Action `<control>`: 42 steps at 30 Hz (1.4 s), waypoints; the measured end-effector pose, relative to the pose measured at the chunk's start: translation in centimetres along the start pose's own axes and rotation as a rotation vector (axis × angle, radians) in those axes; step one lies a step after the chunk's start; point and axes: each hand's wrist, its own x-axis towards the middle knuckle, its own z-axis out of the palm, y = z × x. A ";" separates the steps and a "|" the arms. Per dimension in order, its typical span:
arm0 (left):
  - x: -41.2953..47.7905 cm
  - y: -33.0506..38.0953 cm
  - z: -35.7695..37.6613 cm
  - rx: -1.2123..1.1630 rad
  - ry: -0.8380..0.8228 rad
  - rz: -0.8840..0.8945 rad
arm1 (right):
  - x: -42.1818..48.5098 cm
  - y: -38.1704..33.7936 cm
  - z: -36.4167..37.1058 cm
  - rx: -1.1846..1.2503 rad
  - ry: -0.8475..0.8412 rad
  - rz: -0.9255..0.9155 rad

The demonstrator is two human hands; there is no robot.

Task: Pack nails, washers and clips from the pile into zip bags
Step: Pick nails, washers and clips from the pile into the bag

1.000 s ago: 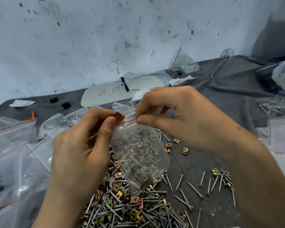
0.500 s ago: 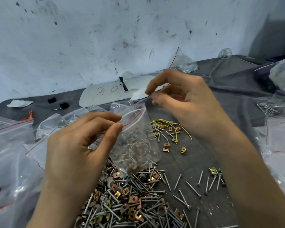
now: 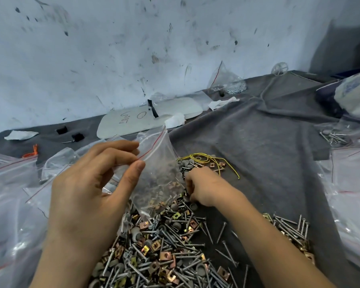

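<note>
The left hand [image 3: 87,194] pinches the zip bag [image 3: 160,173] between thumb and fingers, just below its red-lined mouth. The bag hangs upright and partly filled, with its bottom touching the pile [image 3: 158,246] of nails, washers and clips on the grey cloth [image 3: 258,152]. The right hand [image 3: 204,188] is at the pile's far edge with its fingers curled downward; whether it holds a part cannot be told. The white panel [image 3: 133,119] by the wall bears a handwritten "O" and an illegible scrawl.

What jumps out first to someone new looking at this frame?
A heap of nails, washers and brass-coloured clips sits at bottom centre on the grey cloth. Above it the left hand pinches a clear zip bag by its red-striped top, part filled. The right hand digs into the heap's far edge, beside a loop of yellow wire; whether it holds anything is hidden.
</note>
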 end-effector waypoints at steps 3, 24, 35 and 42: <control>-0.1 0.2 -0.1 -0.012 -0.024 -0.005 | -0.7 0.0 -1.5 0.090 0.015 -0.045; -0.2 1.2 1.0 -0.079 -0.036 0.012 | -5.8 -1.4 -8.6 0.662 0.734 -0.423; -0.1 -0.4 0.4 -0.137 0.067 -0.036 | -0.7 1.9 -1.9 0.012 -0.045 0.167; -0.1 -0.3 0.3 -0.171 0.110 -0.043 | -0.4 1.4 -1.0 -0.041 0.074 0.244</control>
